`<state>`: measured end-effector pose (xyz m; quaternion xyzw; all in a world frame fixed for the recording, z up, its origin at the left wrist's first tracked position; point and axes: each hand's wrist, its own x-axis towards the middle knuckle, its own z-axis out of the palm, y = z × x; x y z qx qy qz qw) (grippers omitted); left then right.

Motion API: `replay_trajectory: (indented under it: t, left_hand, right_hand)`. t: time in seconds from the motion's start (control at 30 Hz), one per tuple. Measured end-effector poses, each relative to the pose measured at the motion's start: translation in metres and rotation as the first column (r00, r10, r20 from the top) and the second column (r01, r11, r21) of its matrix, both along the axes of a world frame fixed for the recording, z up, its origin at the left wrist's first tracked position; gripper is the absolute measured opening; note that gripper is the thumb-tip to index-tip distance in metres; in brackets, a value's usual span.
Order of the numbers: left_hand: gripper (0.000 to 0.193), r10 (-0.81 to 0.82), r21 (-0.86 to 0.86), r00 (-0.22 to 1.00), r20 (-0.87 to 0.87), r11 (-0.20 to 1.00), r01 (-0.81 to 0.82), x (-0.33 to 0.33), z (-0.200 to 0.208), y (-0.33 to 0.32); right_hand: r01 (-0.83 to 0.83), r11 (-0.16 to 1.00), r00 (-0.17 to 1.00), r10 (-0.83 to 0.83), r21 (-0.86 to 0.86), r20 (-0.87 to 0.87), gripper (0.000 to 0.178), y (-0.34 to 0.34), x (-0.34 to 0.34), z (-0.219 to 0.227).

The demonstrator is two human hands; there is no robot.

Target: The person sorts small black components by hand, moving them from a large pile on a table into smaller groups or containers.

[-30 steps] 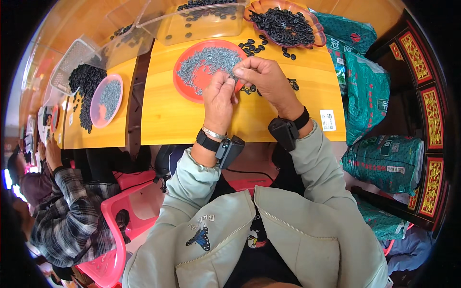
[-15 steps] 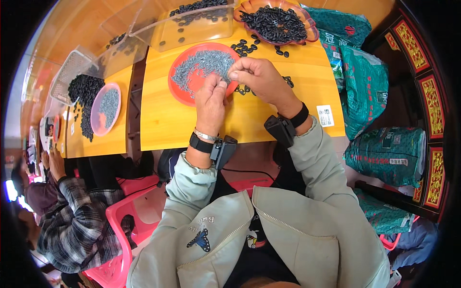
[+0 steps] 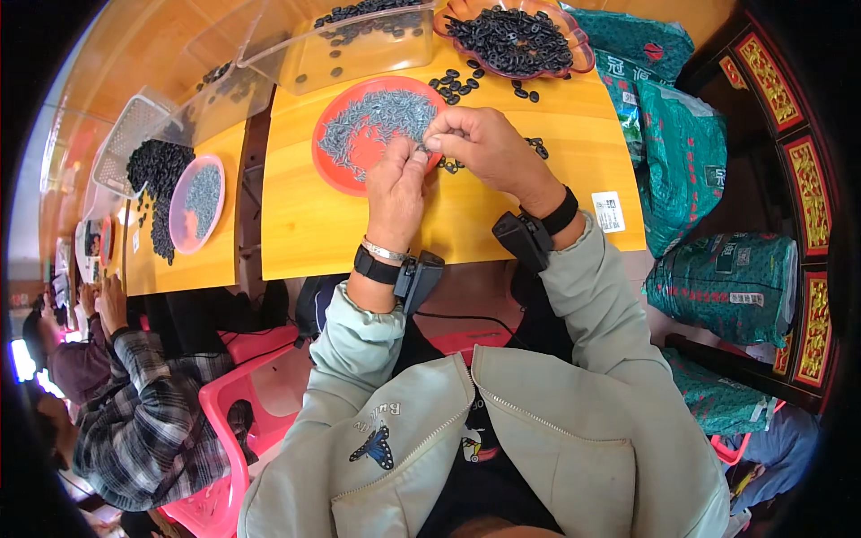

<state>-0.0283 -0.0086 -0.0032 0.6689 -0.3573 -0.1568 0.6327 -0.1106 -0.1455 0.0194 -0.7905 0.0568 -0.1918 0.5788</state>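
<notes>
Over the right edge of a round red plate, my two hands meet with fingertips pinched close together. On the plate lies a heap of small grey metal pieces that look like screws. My left hand has thumb and forefinger closed at the rim. From the right, my right hand pinches at nearly the same spot. Whatever sits between the fingertips is too small and covered to make out. Small black oval parts lie loose on the yellow table beyond and beside my right hand.
A scalloped amber dish heaped with black parts stands at the back right, beside a clear plastic bin. Left, a second table holds a pink plate and a black pile. Green bags line the right; a person in plaid sits left.
Both hands stay pinched at the plate's right edge, with only slight finger movement. The plate and heap look the same.
</notes>
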Motion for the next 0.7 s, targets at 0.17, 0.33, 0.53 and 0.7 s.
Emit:
replay_trajectory:
  t: [0.17, 0.33, 0.53, 0.7]
  left_hand:
    - [0.014, 0.032, -0.03, 0.999, -0.039, 0.999, -0.033, -0.004, -0.004, -0.002]
    - [0.016, 0.03, -0.084, 0.995, -0.097, 0.996, -0.038, -0.011, 0.001, -0.002]
    - [0.015, -0.007, -0.11, 0.99, -0.14, 0.994, -0.009, -0.01, 0.001, -0.005]
    - [0.016, 0.027, -0.185, 0.977, -0.209, 0.981, -0.066, 0.005, -0.003, -0.006]
  right_hand:
    - [0.025, 1.0, 1.0, -0.024, -0.017, 0.017, 0.014, 0.005, -0.002, 0.003]
    - [0.053, 0.995, 0.998, -0.05, -0.087, 0.031, 0.013, 0.007, -0.002, 0.005]
    - [0.016, 0.999, 0.999, -0.018, 0.044, 0.045, 0.014, 0.004, -0.002, 0.0]
    - [0.159, 0.984, 0.983, -0.15, -0.084, 0.104, 0.017, -0.018, -0.017, 0.011]
